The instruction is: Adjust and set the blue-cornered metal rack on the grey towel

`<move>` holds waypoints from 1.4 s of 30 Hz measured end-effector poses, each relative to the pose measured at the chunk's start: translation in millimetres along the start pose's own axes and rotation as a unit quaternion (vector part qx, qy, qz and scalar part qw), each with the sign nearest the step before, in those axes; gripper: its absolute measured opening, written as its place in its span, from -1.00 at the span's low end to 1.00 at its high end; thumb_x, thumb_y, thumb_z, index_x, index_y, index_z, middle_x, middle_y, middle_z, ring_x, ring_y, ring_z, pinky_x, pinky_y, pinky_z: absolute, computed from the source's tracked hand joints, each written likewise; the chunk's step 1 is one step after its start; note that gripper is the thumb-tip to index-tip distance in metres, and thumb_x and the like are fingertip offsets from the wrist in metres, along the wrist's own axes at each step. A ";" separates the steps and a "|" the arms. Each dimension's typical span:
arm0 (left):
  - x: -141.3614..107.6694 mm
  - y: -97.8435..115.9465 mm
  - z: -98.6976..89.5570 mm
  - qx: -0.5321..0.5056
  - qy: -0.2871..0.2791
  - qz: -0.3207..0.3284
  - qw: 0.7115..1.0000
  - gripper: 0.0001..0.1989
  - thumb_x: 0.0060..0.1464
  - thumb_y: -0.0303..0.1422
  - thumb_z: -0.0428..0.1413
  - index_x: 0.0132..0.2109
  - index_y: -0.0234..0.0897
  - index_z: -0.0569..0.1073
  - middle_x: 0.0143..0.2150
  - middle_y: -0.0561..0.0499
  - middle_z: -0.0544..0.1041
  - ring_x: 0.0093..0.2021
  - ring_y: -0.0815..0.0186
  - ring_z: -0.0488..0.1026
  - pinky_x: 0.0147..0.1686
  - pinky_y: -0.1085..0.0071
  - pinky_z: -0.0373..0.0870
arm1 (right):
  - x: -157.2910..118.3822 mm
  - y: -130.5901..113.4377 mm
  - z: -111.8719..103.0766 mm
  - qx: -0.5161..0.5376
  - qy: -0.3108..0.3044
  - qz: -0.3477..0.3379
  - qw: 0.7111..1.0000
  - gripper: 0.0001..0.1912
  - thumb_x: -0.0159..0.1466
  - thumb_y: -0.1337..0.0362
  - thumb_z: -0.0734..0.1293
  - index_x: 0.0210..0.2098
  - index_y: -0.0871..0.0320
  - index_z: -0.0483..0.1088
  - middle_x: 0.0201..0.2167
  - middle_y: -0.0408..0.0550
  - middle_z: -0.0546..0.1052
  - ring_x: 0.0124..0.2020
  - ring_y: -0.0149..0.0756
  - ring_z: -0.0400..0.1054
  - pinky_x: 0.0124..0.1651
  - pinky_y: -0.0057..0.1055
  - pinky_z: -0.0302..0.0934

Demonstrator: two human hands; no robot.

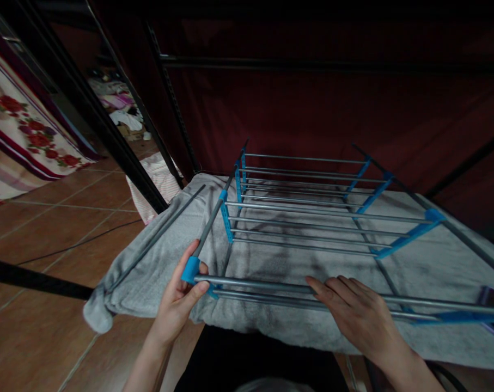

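Observation:
A rack of grey metal tubes (pixel 296 208) with blue plastic brackets (pixel 226 220) lies on a grey blanket. At its near left corner, my left hand (pixel 183 296) is closed around a blue connector (pixel 190 269), thumb against the end of the nearest tube. My right hand (pixel 353 307) rests over the near tubes, right of the middle, its fingers curled around the front tube (pixel 255 283); its fingertips are partly hidden. Left of the rack, a loose grey tube (pixel 165 228) lies on the blanket.
The grey blanket (pixel 267 321) covers a raised surface. Black metal posts (pixel 79 103) stand at the left, with a black bar low beside them. Beyond are a floral curtain (pixel 34 130), piled clothes (pixel 124 111) and a cable on the tiled floor. A dark red panel is behind.

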State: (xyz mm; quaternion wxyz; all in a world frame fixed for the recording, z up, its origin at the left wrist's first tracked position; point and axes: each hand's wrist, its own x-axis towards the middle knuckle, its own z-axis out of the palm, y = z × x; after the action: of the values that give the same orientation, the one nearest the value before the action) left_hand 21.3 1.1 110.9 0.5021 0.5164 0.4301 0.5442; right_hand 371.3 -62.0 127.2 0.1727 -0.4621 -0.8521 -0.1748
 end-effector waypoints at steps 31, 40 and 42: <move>-3.1 3.2 8.5 0.079 0.020 0.014 0.997 -0.25 0.08 -0.17 0.17 0.35 -0.03 0.05 -0.21 0.04 0.35 -0.28 0.34 0.30 -0.30 0.47 0.34 | 11.9 -3.4 -6.3 0.032 -0.010 0.032 0.999 -0.74 0.39 0.26 0.20 0.02 0.11 0.40 -0.27 -0.10 0.52 -0.38 -0.40 0.39 -0.27 -0.37 0.16; -3.5 14.8 22.7 0.055 0.062 -0.004 0.997 -0.25 0.03 -0.15 0.21 0.33 0.01 0.12 -0.23 0.07 0.35 -0.24 0.36 0.27 -0.23 0.52 0.29 | -4.1 -0.6 -14.4 -0.001 0.022 0.082 0.996 -0.60 0.35 0.17 0.27 0.14 0.17 0.32 -0.23 -0.03 0.51 -0.21 -0.24 0.35 0.05 -0.18 0.12; -2.3 14.8 23.2 0.046 0.067 -0.009 0.997 -0.26 0.01 -0.13 0.21 0.32 0.00 0.15 -0.24 0.07 0.35 -0.24 0.36 0.27 -0.22 0.53 0.28 | -19.5 9.8 -18.4 -0.002 0.025 0.110 0.994 -0.66 0.36 0.18 0.25 0.08 0.18 0.34 -0.25 -0.04 0.50 -0.20 -0.24 0.33 0.06 -0.19 0.10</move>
State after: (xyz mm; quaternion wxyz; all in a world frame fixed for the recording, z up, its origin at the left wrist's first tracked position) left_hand 42.8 -4.3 127.5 0.4526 0.4975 0.4919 0.5529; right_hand 392.0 -79.6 135.8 0.2112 -0.5488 -0.7911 -0.1686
